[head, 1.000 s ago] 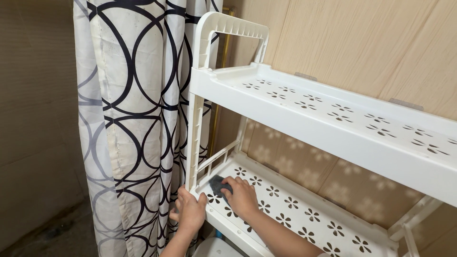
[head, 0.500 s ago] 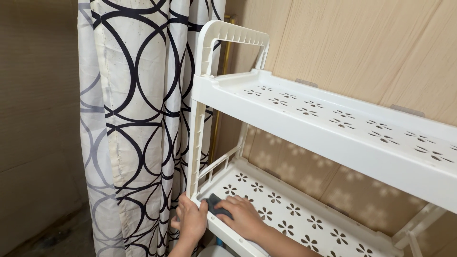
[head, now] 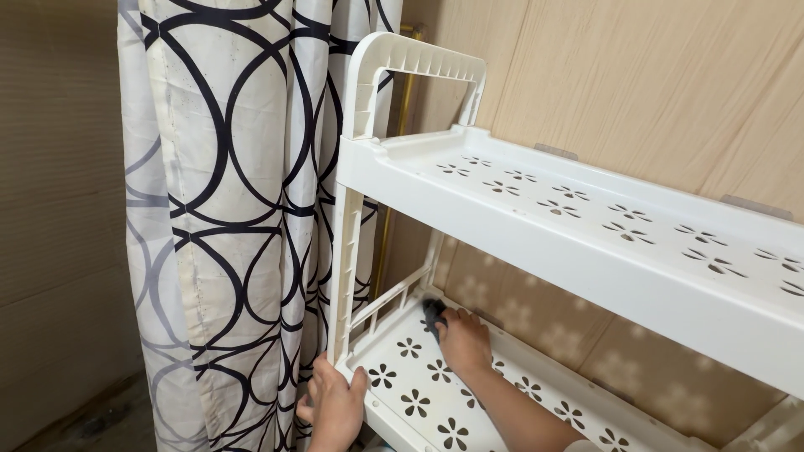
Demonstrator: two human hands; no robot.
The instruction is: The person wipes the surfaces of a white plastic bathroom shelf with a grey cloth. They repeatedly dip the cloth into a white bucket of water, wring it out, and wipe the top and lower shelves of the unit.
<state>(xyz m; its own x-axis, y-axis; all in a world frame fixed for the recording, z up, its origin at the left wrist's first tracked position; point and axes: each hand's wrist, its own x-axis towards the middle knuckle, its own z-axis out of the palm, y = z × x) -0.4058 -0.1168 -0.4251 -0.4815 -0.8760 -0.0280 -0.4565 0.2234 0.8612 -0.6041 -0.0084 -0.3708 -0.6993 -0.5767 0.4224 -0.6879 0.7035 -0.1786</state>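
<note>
A white plastic rack with flower-shaped cutouts stands against a wood-look wall; its upper shelf (head: 578,226) runs across the right half and its lower shelf (head: 419,393) sits below. My left hand (head: 333,406) grips the front left corner of the lower shelf by the upright post. My right hand (head: 463,339) presses a dark cloth (head: 432,312) onto the back of the lower shelf, near the rear rail. Most of the cloth is hidden under my fingers.
A white shower curtain (head: 234,209) with black ring patterns hangs just left of the rack. The rack's handle (head: 414,63) rises at its left end. A brass-coloured pipe (head: 400,125) runs down behind it. A tan tiled wall (head: 59,209) is at far left.
My right hand has slid the cloth from the front left of the lower shelf toward its back. The camera view has shifted closer and lower. My left hand keeps its grip on the corner.
</note>
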